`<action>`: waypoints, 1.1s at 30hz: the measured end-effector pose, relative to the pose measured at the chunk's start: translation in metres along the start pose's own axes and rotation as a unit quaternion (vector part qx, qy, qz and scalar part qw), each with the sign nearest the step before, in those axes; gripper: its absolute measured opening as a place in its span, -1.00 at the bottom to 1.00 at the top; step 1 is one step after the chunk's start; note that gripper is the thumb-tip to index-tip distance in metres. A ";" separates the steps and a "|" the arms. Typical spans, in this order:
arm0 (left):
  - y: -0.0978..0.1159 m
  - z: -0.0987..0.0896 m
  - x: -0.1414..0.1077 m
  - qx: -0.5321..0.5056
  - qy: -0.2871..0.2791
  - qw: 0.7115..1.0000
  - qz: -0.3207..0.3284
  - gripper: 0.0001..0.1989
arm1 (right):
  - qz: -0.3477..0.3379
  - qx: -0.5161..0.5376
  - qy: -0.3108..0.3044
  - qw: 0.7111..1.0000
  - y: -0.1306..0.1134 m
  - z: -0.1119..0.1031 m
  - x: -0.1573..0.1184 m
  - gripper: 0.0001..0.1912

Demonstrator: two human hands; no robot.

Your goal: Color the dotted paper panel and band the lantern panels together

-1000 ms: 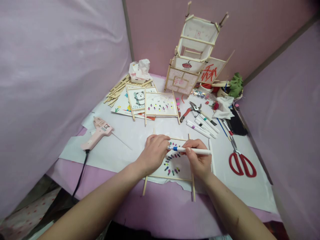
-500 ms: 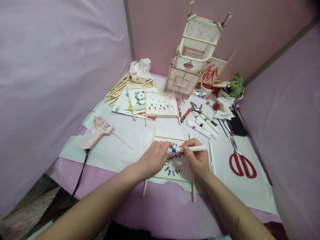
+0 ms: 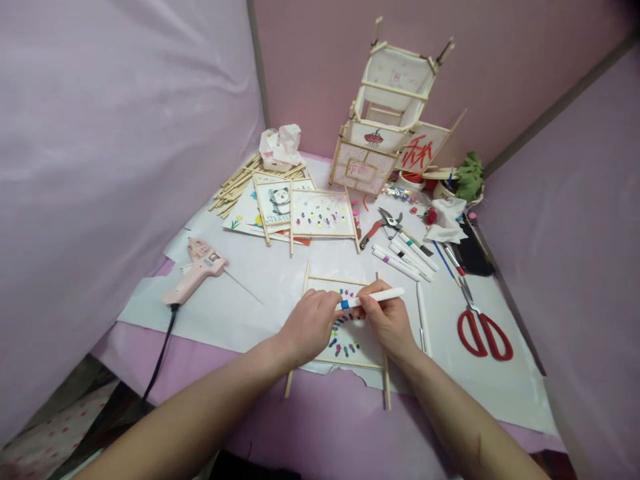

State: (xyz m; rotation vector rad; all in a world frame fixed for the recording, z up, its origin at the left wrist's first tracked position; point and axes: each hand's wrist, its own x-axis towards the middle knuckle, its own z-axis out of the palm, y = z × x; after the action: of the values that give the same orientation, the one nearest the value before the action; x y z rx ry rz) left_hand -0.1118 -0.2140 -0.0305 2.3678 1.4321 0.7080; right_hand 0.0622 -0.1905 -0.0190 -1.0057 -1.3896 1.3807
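over paper [image 3: 270, 267], a marker [image 3: 389, 294] runs from left hand [image 3: 310, 323] through right hand [image 3: 387, 321].

Glue gun [image 3: 204, 265] left in my view, scissors [image 3: 472, 307] right, frame [image 3: 367, 343] between them, shears [image 3: 389, 219] beyond it, tower [image 3: 375, 137] behind the shears

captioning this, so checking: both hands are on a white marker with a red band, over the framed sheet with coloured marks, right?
The band is blue, not red, in the head view; the left hand and right hand are both on the white marker over the framed sheet.
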 end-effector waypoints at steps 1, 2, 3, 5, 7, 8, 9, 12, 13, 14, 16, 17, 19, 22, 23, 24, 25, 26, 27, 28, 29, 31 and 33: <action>0.000 0.000 0.001 0.002 -0.001 1.000 0.002 -0.89 | 0.009 -0.001 -0.011 1.000 -0.001 -0.004 0.001 -0.81; 0.001 0.001 0.002 0.005 -0.001 1.000 0.003 -0.88 | 0.018 -0.004 -0.017 1.000 -0.004 -0.008 0.002 -0.82; 0.001 0.001 0.004 0.007 0.000 1.000 0.001 -0.87 | 0.026 -0.010 -0.014 1.000 -0.007 -0.014 0.003 -0.82; 0.001 0.001 0.006 0.002 0.005 1.000 -0.008 -0.85 | 0.037 -0.038 0.013 0.999 -0.014 -0.027 0.004 -0.82; 0.000 0.001 0.007 -0.020 0.011 0.999 -0.025 -0.76 | 0.026 -0.086 0.062 0.994 -0.023 -0.043 0.006 -0.83; -0.001 0.000 0.007 -0.033 0.015 0.999 -0.035 -0.69 | 0.010 -0.114 0.094 0.989 -0.026 -0.054 0.007 -0.83; -0.002 -0.001 0.007 -0.044 0.022 0.998 -0.045 -0.62 | -0.013 -0.142 0.130 0.981 -0.029 -0.066 0.010 -0.84; -0.006 -0.004 0.007 -0.056 0.037 0.996 -0.063 -0.55 | -0.074 -0.243 0.248 0.935 -0.027 -0.109 0.021 -0.85; -0.008 -0.005 0.007 -0.057 0.037 0.996 -0.065 -0.57 | -0.076 -0.294 0.265 0.915 -0.024 -0.124 0.027 -0.83; -0.009 -0.006 0.007 -0.058 0.033 0.996 -0.067 -0.59 | -0.070 -0.342 0.267 0.898 -0.020 -0.138 0.032 -0.81; -0.011 -0.007 0.008 -0.060 0.021 0.995 -0.074 -0.63 | -0.056 -0.396 0.253 0.881 -0.009 -0.159 0.042 -0.78; -0.012 -0.007 0.008 -0.061 0.016 0.995 -0.078 -0.65 | -0.055 -0.414 0.240 0.877 -0.005 -0.166 0.045 -0.78; -0.012 -0.007 0.009 -0.064 0.014 0.994 -0.083 -0.67 | -0.069 -0.460 0.219 0.858 0.001 -0.172 0.046 -0.76; -0.013 -0.008 0.009 -0.066 0.026 0.994 -0.088 -0.69 | -0.076 -0.553 0.205 0.804 -0.001 -0.161 0.031 -0.71; -0.014 -0.008 0.009 -0.066 0.031 0.993 -0.091 -0.71 | -0.056 -0.572 0.200 0.793 -0.004 -0.154 0.022 -0.69; -0.014 -0.009 0.009 -0.066 0.037 0.993 -0.096 -0.72 | -0.025 -0.582 0.189 0.790 -0.006 -0.145 0.013 -0.68; -0.015 -0.009 0.009 -0.066 0.044 0.992 -0.102 -0.74 | 0.015 -0.592 0.170 0.788 -0.008 -0.137 0.003 -0.66; -0.015 -0.010 0.009 -0.065 0.052 0.990 -0.110 -0.75 | 0.048 -0.602 0.150 0.783 -0.009 -0.129 -0.006 -0.65; -0.016 -0.010 0.010 -0.063 0.060 0.989 -0.118 -0.75 | 0.070 -0.610 0.132 0.778 -0.010 -0.121 -0.014 -0.64; -0.017 -0.010 0.010 -0.061 0.068 0.988 -0.125 -0.75 | 0.085 -0.615 0.116 0.775 -0.010 -0.115 -0.020 -0.64; -0.018 -0.011 0.010 -0.060 0.074 0.987 -0.131 -0.75 | 0.091 -0.612 0.103 0.779 -0.011 -0.110 -0.025 -0.63; -0.019 -0.011 0.010 -0.059 0.079 0.986 -0.135 -0.74 | 0.090 -0.572 0.088 0.811 -0.013 -0.105 -0.030 -0.64; -0.018 -0.011 0.010 -0.061 0.079 0.986 -0.131 -0.75 | 0.078 -0.475 0.090 0.872 -0.017 -0.105 -0.032 -0.71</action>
State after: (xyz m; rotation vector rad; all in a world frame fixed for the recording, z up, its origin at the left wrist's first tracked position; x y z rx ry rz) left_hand -0.1276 -0.1970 -0.0274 2.0197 1.6740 0.8983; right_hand 0.1725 -0.1944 -0.0070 -1.8493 -1.9024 0.6099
